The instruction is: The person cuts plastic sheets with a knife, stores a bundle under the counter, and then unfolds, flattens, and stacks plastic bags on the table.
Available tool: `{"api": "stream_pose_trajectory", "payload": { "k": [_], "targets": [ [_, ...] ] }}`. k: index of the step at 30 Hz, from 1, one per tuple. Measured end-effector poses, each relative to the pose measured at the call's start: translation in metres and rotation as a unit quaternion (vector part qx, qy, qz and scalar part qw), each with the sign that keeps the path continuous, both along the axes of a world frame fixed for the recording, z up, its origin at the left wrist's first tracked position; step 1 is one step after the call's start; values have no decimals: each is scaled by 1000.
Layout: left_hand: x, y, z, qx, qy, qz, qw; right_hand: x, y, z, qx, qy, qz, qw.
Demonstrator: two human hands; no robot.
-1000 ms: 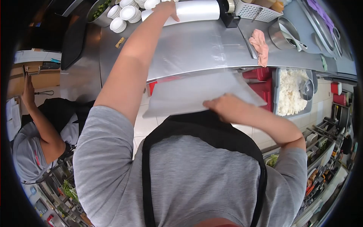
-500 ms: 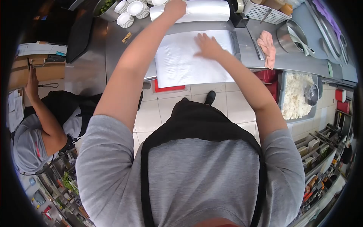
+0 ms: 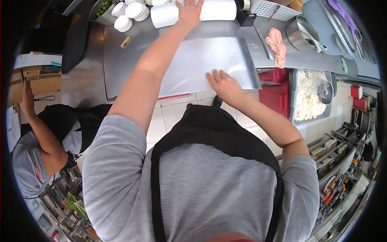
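My left hand (image 3: 189,13) lies on the white plastic roll (image 3: 217,10) at the back of the steel counter, its fingers spread over the top. A translucent sheet (image 3: 197,60) lies on the counter in front of the roll, and its near part reaches the front edge. Resting on the sheet near that edge is my right hand (image 3: 222,84), palm down with its fingers apart. Neither hand grips anything.
Stacked white cups (image 3: 137,11) and a pot of green fruit (image 3: 104,10) stand back left. Rightward are a pink cloth (image 3: 276,46), a metal pot (image 3: 301,34) and a white basket (image 3: 276,9). A tub of white food (image 3: 309,97) sits lower right. A co-worker (image 3: 44,149) is at left.
The sheet, lifted off the counter's front earlier, now lies on the counter. My right hand went forward onto it, then slid back toward the edge. The fingers of my left hand have spread on the roll.
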State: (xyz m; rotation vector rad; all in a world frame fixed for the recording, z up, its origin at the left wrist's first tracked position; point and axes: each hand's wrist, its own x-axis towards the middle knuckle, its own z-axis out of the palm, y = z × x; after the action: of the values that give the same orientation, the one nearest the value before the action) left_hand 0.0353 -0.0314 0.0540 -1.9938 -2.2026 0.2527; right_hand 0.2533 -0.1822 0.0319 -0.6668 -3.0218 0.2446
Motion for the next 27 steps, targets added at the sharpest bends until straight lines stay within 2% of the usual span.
{"api": "stream_pose_trajectory", "payload": {
  "k": [1,3,4,6,8,10,11,12,13,14,16,19,21,22,23,25,26,27],
  "targets": [
    [0,0,3,-18,-22,14,999,5,-5,16,1,2,-3,1000],
    [-10,13,-14,-3,-37,27,999,18,-15,44,-112,-92,9,989],
    [-18,21,-27,11,-54,45,997,26,-21,56,-111,-92,8,989],
    [-37,42,-55,27,-48,60,997,40,-26,76,-148,-86,82,982],
    [-44,40,-44,39,-38,75,996,42,-18,93,-165,-93,88,978],
    [-37,25,10,-125,-54,84,987,42,-3,96,-173,-87,71,979],
    [-44,29,4,-126,-54,84,987,36,10,92,-147,-88,67,983],
    [-58,38,-6,-121,-56,36,990,29,25,87,-120,-89,62,987],
    [-69,48,-15,-115,-58,-12,992,18,40,78,-104,-71,26,992],
    [-75,59,-21,-115,-57,-11,992,4,55,70,-86,-52,-11,995],
    [-83,74,-28,-177,-20,-83,981,-22,83,63,-18,3,-43,999],
    [-75,71,-22,-164,3,-74,984,-53,140,14,-24,-9,-58,998],
    [-66,57,-7,-173,-25,-64,983,-59,158,-38,82,75,-43,993],
    [-61,48,-1,-181,-53,-54,981,-62,157,-49,26,-44,-84,995],
    [-56,39,-6,-181,-52,-53,981,-60,152,-66,-15,-106,-72,992],
    [-50,21,-32,14,-80,-16,997,-46,115,-78,22,-20,-72,997],
    [-47,11,-41,14,-80,-16,997,-39,96,-74,11,-26,-45,999],
    [-42,-2,-49,78,-51,-53,994,-32,76,-69,-2,-34,-18,999]
  ]
}}
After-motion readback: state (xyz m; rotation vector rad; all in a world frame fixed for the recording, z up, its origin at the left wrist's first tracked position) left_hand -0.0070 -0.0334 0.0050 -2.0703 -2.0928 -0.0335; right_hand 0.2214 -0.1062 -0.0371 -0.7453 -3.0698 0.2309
